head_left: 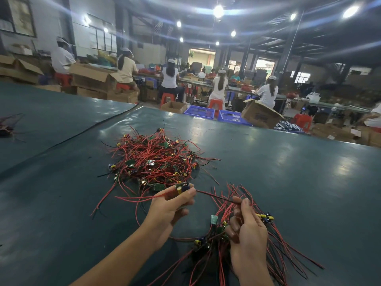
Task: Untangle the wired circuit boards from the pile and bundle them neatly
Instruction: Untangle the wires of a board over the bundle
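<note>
A tangled pile (pixel 156 157) of small green circuit boards with red and black wires lies on the dark green table (pixel 288 172). Just in front of it my left hand (pixel 169 209) pinches one circuit board (pixel 182 187) with a yellow capacitor. Its wires (pixel 214 195) stretch to the right, where the thumb and forefinger of my right hand (pixel 247 230) pinch them. The same right hand also grips a bundle (pixel 222 234) of sorted boards, whose wires fan out over the table towards me and to the right.
A black cable (pixel 82 131) runs diagonally across the table's left part. A few loose wires (pixel 8 124) lie at the far left edge. Beyond the table stand cardboard boxes (pixel 259 114), blue crates (pixel 199 111) and seated workers on red stools.
</note>
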### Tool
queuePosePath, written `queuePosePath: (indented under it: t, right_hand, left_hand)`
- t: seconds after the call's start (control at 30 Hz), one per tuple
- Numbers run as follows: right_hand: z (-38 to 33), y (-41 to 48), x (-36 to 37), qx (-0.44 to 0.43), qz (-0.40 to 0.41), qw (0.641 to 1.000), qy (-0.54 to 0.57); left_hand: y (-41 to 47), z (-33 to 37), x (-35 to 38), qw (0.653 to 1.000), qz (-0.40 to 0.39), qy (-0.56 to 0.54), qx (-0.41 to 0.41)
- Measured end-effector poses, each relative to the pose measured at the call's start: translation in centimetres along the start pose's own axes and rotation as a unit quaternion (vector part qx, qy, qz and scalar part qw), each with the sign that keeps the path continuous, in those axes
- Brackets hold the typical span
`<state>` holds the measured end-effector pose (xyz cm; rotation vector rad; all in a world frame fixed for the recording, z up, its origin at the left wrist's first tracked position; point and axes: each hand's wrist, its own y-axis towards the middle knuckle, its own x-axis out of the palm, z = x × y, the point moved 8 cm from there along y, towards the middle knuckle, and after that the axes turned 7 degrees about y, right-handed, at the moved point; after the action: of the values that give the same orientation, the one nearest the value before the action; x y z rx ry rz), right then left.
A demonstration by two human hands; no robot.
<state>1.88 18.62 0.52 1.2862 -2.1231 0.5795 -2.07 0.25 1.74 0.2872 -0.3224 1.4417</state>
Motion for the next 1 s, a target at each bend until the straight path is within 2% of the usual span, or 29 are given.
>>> queuePosePath:
  t: [0.13, 0.23, 0.57, 0.73, 0.9, 1.0]
  right_hand:
    - [0.1, -0.1, 0.0, 0.0, 0.004, 1.0, 0.002]
    - [0.1, -0.2, 0.0, 0.004, 0.008, 1.0, 0.003]
    - [0.1, -0.2, -0.6, 0.006, 0.046, 0.998, -0.034]
    - [0.4, 0.0, -1.0, 0.013, 0.06, 0.997, -0.048]
    - [0.2, 0.1, -0.9, -0.003, 0.05, 0.998, -0.045]
    - [-0.1, -0.3, 0.2, -0.033, -0.015, 0.994, -0.104]
  left_hand:
    - [0.3, -0.2, 0.0, 0.997, 0.004, -0.071, -0.023]
    - [0.3, 0.0, 0.2, 0.998, 0.004, -0.063, -0.015]
    - [-0.3, 2.0, 0.7, 0.991, -0.028, 0.052, 0.117]
    - [-1.5, 3.8, 1.1, 0.95, -0.012, 0.189, 0.249]
    - [-1.4, 2.3, 1.7, 0.94, -0.031, 0.262, 0.218]
    - [-1.4, 1.9, 1.9, 0.932, -0.047, 0.291, 0.209]
